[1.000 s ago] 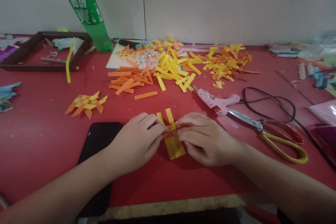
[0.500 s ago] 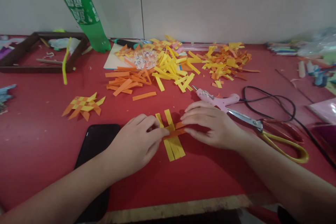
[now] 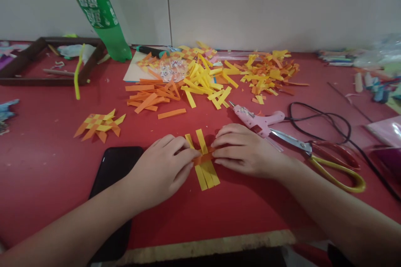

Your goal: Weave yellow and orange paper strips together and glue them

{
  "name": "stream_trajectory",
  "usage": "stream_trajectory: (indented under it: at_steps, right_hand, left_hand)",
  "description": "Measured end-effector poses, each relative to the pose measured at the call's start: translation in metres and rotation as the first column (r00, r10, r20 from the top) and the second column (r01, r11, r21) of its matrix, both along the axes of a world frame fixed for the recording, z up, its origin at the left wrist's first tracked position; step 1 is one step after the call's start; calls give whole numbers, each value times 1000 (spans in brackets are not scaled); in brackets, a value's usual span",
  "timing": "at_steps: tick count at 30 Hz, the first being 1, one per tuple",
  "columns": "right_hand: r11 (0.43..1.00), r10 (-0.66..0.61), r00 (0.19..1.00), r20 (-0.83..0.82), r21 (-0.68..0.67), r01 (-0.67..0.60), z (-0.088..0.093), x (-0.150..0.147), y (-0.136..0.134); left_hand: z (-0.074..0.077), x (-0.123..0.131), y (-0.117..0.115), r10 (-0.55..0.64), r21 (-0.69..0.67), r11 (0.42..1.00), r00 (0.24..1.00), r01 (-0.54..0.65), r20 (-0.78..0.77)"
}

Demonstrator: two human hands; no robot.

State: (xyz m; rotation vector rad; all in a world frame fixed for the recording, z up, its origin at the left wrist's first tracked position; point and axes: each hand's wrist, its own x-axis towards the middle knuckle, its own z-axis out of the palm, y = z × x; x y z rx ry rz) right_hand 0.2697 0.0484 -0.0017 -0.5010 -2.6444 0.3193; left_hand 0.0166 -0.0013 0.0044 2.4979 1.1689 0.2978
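Yellow paper strips [image 3: 207, 176] lie side by side on the red table, crossed by orange paper strips [image 3: 205, 158] woven through them. My left hand [image 3: 164, 169] is closed, its thumb and fingers pinching the left ends of the orange strips. At their right ends, the fingertips of my right hand [image 3: 247, 150] close on the same orange strips. Both hands cover the tips of the weave. A finished-looking woven paper fish [image 3: 100, 125] in orange and yellow rests to the left, apart from my hands.
A black phone [image 3: 108, 200] lies beneath my left forearm. Right of my right hand are a pink glue gun [image 3: 258, 120] with its cord and scissors [image 3: 335, 162]. Behind are piles of yellow strips [image 3: 203, 79] and orange strips [image 3: 148, 96], a green bottle [image 3: 103, 21] and a brown frame [image 3: 40, 82].
My right hand has slid slightly left along the orange strips, closer to my left hand. More of the glue gun shows. The weave stays in nearly the same place.
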Motion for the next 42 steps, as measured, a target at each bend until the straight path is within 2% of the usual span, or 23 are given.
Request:
stream_trajectory:
  at_steps: [12, 19, 29, 42]
  right_hand:
    - [999, -11, 998, 56, 36, 9, -1, -4, -4]
    - [996, -37, 999, 22, 77, 35, 4, -8, -12]
    - [1000, -4, 993, 120, 22, 1, 3, -20, -27]
    - [1000, 4, 996, 89, 8, -4, 4, -17, -28]
  left_hand:
    - [-1, 1, 2, -4, 1, 1000, 1000, 4, 5]
    - [-2, 1, 1, 2, 6, 1000, 1000, -2, 2]
    - [-2, 1, 1, 1, -3, 1000, 1000, -1, -2]
    - [0, 0, 1, 5, -4, 1000, 1000, -5, 7]
